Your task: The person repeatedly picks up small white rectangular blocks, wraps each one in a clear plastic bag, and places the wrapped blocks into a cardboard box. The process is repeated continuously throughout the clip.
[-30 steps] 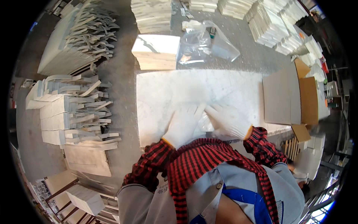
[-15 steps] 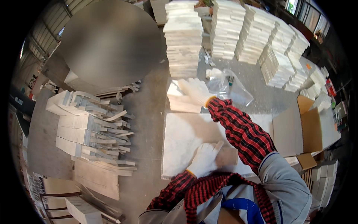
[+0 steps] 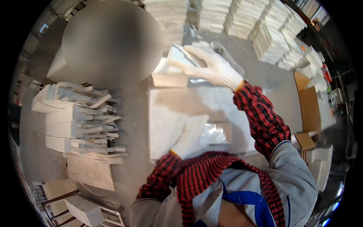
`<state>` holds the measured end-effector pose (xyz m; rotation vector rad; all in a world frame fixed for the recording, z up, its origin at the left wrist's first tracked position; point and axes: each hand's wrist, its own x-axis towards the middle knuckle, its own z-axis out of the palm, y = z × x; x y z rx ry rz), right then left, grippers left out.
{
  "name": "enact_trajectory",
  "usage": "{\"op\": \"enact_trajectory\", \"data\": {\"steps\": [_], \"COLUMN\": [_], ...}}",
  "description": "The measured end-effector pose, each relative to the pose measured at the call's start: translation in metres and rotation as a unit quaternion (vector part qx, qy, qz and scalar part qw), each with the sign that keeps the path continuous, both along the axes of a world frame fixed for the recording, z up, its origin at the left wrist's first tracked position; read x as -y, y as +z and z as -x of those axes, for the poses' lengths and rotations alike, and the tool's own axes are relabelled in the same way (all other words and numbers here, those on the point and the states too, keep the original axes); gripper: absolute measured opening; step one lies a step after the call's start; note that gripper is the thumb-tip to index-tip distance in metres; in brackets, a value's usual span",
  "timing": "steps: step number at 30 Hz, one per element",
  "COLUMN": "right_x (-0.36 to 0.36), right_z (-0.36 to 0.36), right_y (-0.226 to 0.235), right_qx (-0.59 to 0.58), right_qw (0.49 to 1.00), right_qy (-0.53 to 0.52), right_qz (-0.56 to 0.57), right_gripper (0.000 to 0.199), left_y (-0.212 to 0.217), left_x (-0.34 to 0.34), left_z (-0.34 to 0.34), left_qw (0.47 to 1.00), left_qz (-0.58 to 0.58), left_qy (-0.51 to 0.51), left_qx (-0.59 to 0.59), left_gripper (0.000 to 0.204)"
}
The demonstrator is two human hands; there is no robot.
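Observation:
My right hand (image 3: 213,68), in a white knit glove, grips a small flat block (image 3: 178,57) with a pale face and tan edge. It lifts the block, tilted, over a stack of similar pieces (image 3: 169,80) at the board's far left corner. On the large white board (image 3: 162,136), my gloved left hand (image 3: 189,136) lies with its fingers stretched out, somewhat blurred. Beside those fingers is a small brown piece (image 3: 225,132), with shiny clear plastic (image 3: 214,134) over part of it. How far the left hand covers the piece is hidden.
Tall stacks of white sheets (image 3: 213,15) stand at the back. A clear plastic bag (image 3: 230,60) lies behind my right hand. Open cardboard boxes (image 3: 308,106) are at the right. Bundles of pale strips (image 3: 58,128) sit at the left, below a blurred round area.
My right hand has picked up a pale block from the far stack and raised it. The left hand stays by the brown piece, where shiny plastic now shows. The whole view has shifted.

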<state>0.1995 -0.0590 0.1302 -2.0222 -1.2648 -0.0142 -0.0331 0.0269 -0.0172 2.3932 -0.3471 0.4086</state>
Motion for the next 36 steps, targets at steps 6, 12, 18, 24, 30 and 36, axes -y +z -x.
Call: {"op": "enact_trajectory", "data": {"steps": [6,12,18,24,30,36], "right_x": [0.108,0.113,0.118,0.143,0.147,0.192], "right_z": [0.115,0.149,0.163,0.159,0.153,0.204], "right_y": [-0.044,-0.076,-0.091,-0.102,-0.086,-0.145], "right_qx": [-0.041,0.020,-0.011,0.019,-0.059,-0.503], "right_qw": [0.990,0.988,0.980,0.985,0.982,0.794], "right_qy": [0.022,0.008,-0.012,-0.047,-0.041,-0.319], "right_qz": [0.133,0.152,0.199,0.167,0.176,-0.120], "right_gripper": [0.075,0.072,0.076,0.077,0.093,0.114], "left_y": [0.034,0.002,0.017,0.056,0.072,0.066], "left_x": [0.002,-0.004,-0.006,-0.013,-0.006,-0.006], "left_z": [0.002,0.012,0.010,-0.008,-0.018,-0.006], "left_qw": [0.917,0.950,0.982,0.978,0.970,0.977], "left_qz": [0.113,0.230,0.109,-0.120,-0.077,0.012], "left_qy": [0.051,0.059,0.030,-0.067,-0.094,-0.070], "left_qx": [-0.380,-0.205,-0.150,-0.158,-0.212,-0.203], "left_gripper": [0.089,0.123,0.119,0.105,0.101,0.093]}}
